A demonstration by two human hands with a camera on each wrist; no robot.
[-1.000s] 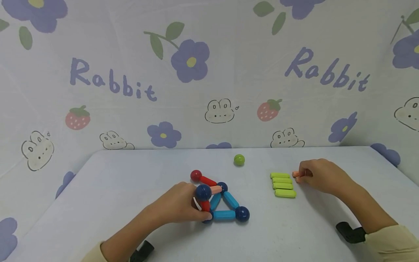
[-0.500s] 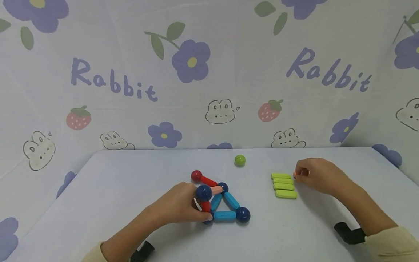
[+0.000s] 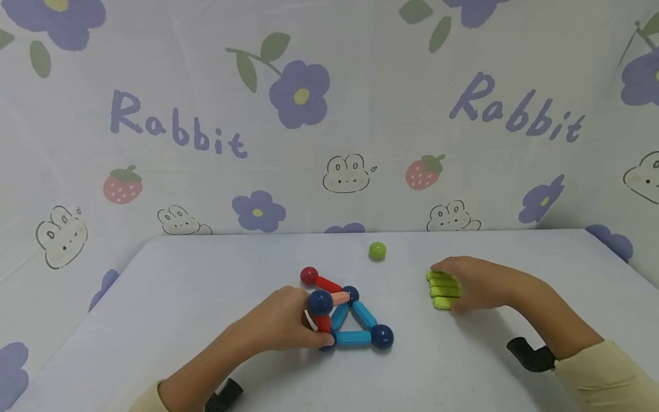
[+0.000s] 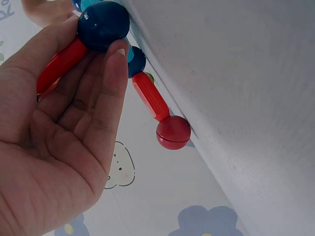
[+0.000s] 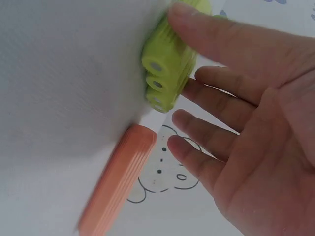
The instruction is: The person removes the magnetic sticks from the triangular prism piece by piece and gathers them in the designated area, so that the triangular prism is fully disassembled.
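My left hand (image 3: 283, 320) grips one corner of a magnetic stick-and-ball structure (image 3: 353, 339) with blue sticks, red sticks, a pink-orange stick and dark blue balls. In the left wrist view, thumb and finger pinch a dark blue ball (image 4: 103, 25) beside a red stick. From the structure's far corner another red stick (image 4: 150, 96) leads to a red ball (image 4: 173, 132). My right hand (image 3: 484, 283) spans a row of yellow-green magnetic sticks (image 3: 443, 290), fingers spread; firm contact is unclear. An orange stick (image 5: 118, 182) lies loose beside them, hidden in the head view.
A light green ball (image 3: 377, 250) sits near the back of the white table (image 3: 216, 269). Behind the table hangs a cloth (image 3: 206, 171) printed with flowers and rabbits. Black wrist mounts (image 3: 532, 355) hang under the forearms.
My right hand has let go of the orange stick and moved left, over the yellow-green sticks. The left hand and the structure stay in place.
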